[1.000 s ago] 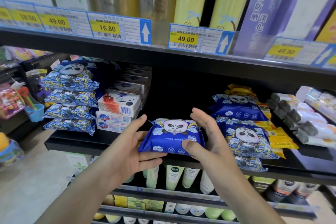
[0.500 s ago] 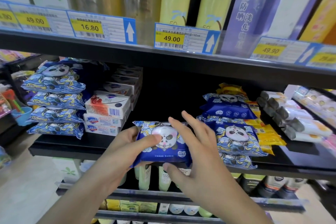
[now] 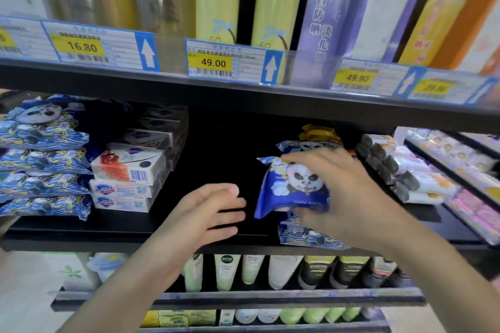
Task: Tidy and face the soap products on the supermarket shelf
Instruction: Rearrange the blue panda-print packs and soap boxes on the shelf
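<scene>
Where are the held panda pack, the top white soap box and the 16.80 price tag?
held panda pack [image 3: 293, 186]: head view, on its blue front beside the panda face.
top white soap box [image 3: 130, 163]: head view, on its top face.
16.80 price tag [image 3: 81, 47]: head view, on the yellow price patch.

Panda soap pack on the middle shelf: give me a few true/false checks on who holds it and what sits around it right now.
1. The right hand grips the blue panda pack. True.
2. The left hand also holds that pack. False: it is open and apart from the pack, over the bare shelf.
3. The held pack is over the right-hand stack of panda packs. True.
4. The white soap boxes stand right of the held pack. False: they are to its left, beside another panda stack.
5. The price tag above reads 49.00. True.
</scene>
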A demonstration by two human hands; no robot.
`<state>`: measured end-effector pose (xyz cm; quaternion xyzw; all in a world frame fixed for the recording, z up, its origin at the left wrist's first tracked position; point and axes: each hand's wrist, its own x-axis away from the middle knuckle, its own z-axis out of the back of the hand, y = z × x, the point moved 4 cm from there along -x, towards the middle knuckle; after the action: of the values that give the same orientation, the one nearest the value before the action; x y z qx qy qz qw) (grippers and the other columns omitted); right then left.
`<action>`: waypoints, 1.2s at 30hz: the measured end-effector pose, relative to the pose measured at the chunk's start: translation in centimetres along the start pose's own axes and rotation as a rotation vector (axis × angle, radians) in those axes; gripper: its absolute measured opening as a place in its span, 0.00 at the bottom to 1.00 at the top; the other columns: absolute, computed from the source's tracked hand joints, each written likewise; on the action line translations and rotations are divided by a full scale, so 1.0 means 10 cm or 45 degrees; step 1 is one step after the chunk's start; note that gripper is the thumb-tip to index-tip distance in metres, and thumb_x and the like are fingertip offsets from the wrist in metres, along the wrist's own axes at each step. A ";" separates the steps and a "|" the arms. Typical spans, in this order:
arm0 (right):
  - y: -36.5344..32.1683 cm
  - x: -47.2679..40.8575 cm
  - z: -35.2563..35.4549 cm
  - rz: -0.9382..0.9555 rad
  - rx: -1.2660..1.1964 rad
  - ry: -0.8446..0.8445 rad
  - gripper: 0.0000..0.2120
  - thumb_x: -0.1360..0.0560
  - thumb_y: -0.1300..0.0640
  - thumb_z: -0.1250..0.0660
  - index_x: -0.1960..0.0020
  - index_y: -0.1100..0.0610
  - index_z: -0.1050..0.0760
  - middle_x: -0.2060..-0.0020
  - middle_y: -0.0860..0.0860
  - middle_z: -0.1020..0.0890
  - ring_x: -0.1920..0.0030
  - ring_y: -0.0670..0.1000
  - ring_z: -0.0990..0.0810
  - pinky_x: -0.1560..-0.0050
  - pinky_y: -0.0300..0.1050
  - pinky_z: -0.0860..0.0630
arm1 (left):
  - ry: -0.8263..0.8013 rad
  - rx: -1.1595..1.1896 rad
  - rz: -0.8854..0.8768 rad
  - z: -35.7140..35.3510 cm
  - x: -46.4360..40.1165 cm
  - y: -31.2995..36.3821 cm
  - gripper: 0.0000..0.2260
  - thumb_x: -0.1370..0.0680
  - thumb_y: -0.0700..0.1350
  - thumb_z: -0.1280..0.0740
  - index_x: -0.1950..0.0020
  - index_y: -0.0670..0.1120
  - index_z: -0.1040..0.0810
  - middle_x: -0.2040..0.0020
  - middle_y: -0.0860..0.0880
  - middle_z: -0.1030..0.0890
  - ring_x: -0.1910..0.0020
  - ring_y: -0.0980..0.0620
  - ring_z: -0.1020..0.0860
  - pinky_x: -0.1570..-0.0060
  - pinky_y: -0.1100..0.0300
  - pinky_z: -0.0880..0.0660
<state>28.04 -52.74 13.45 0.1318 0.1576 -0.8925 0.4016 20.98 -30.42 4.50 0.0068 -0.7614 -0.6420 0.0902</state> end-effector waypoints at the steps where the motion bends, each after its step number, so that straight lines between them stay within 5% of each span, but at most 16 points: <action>1: 0.12 0.01 0.06 -0.034 -0.023 0.007 0.37 0.32 0.50 0.22 0.25 0.43 0.31 0.37 0.43 0.25 0.39 0.52 0.30 0.36 0.58 0.30 | 0.024 -0.035 -0.006 0.02 -0.01 -0.01 0.18 0.25 0.59 0.24 0.38 0.55 0.17 0.42 0.51 0.13 0.42 0.51 0.14 0.41 0.52 0.19; 5: 0.48 0.05 0.16 -0.131 -0.053 -0.034 0.39 0.32 0.51 0.20 0.26 0.40 0.31 0.39 0.39 0.26 0.38 0.51 0.31 0.35 0.56 0.30 | 0.068 -0.166 -0.029 -0.01 -0.02 -0.02 0.10 0.19 0.51 0.28 0.39 0.55 0.17 0.44 0.54 0.13 0.45 0.55 0.14 0.45 0.57 0.18; 10: 0.66 0.07 0.11 -0.126 -0.114 -0.106 0.38 0.34 0.46 0.22 0.27 0.36 0.33 0.38 0.37 0.26 0.36 0.49 0.30 0.34 0.53 0.29 | -0.010 -0.431 -0.172 -0.29 -0.07 0.03 0.16 0.22 0.48 0.24 0.36 0.57 0.20 0.43 0.61 0.15 0.43 0.63 0.17 0.47 0.66 0.21; 14: 0.74 0.02 0.15 -0.089 -0.209 -0.066 0.36 0.37 0.39 0.29 0.30 0.33 0.32 0.40 0.34 0.24 0.37 0.46 0.24 0.40 0.47 0.23 | -0.067 -0.953 -0.436 -0.68 -0.18 0.03 0.30 0.28 0.62 0.22 0.29 0.63 0.28 0.35 0.67 0.25 0.33 0.67 0.28 0.33 0.61 0.28; 17: 0.80 -0.03 0.24 -0.081 -0.430 -0.011 0.34 0.38 0.45 0.27 0.33 0.31 0.29 0.42 0.30 0.21 0.43 0.39 0.19 0.52 0.31 0.21 | -0.045 -1.204 -0.613 -0.95 -0.27 0.07 0.35 0.33 0.70 0.28 0.28 0.66 0.34 0.35 0.69 0.33 0.32 0.66 0.35 0.32 0.58 0.29; 21: 0.90 -0.11 0.37 -0.073 -0.530 0.043 0.33 0.37 0.49 0.26 0.34 0.31 0.27 0.42 0.29 0.20 0.45 0.35 0.18 0.51 0.28 0.23 | 0.025 -1.538 -0.768 -1.15 -0.38 0.10 0.40 0.32 0.72 0.28 0.24 0.67 0.41 0.34 0.62 0.39 0.34 0.59 0.39 0.34 0.60 0.32; 27: 0.96 -0.21 0.42 -0.083 -0.457 0.007 0.31 0.37 0.45 0.28 0.41 0.20 0.33 0.43 0.28 0.22 0.44 0.29 0.22 0.52 0.23 0.26 | 0.128 -1.896 -0.855 -1.31 -0.47 0.12 0.38 0.29 0.70 0.29 0.23 0.61 0.38 0.32 0.53 0.36 0.37 0.50 0.38 0.34 0.52 0.31; 36: 0.96 -0.34 0.34 -0.169 -0.377 -0.049 0.29 0.34 0.47 0.22 0.39 0.30 0.31 0.50 0.27 0.25 0.52 0.29 0.24 0.60 0.24 0.29 | 0.180 -1.847 -0.929 -1.32 -0.47 0.09 0.32 0.34 0.67 0.25 0.33 0.61 0.31 0.37 0.60 0.25 0.36 0.53 0.31 0.36 0.57 0.35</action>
<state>37.13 -57.79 16.15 0.0434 0.2880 -0.8865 0.3595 27.66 -42.53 6.89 0.2347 -0.0984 -0.9624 -0.0949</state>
